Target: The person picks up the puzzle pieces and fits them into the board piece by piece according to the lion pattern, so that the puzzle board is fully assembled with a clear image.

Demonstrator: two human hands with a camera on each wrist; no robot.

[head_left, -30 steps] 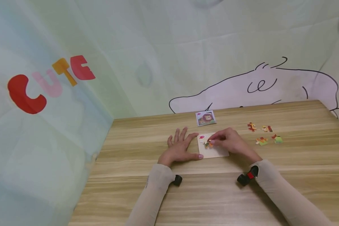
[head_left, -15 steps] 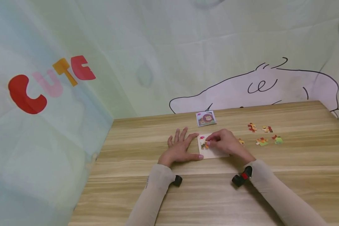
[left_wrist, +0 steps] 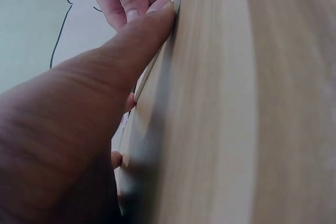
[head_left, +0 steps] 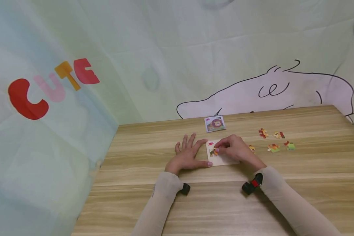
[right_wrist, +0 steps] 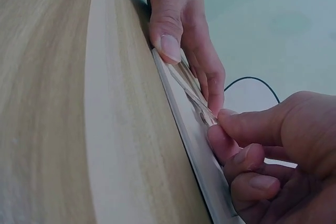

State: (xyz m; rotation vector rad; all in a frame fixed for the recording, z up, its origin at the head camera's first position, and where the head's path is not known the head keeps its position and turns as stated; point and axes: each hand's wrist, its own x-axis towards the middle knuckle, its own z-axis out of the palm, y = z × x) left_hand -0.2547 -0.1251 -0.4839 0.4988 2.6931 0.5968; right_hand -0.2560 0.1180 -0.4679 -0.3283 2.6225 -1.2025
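A pale puzzle board [head_left: 225,160] with a pink mark in its upper left corner lies on the table. My left hand [head_left: 188,154] rests at the board's left side, fingers spread, with the thumb on its lower left corner and the index fingertip at its upper left. Between thumb and fingertips my right hand [head_left: 233,149] pinches a jigsaw piece [head_left: 213,152] over the board's left part. In the right wrist view this jigsaw piece [right_wrist: 191,94] looks thin and tilted, its far end near the left thumb. The right fingers hide part of it.
A picture card [head_left: 215,124] with a lion stands behind the board. To the right lie several loose jigsaw pieces, among them a brown one [head_left: 263,133], a green one [head_left: 289,146] and one [head_left: 251,148] partly behind the right hand. A printed cloth [head_left: 224,65] hangs behind the wooden table [head_left: 135,150].
My right hand has shifted slightly left with the jigsaw piece, toward the board's left edge, uncovering a loose piece at its right. My left hand has stayed in place.
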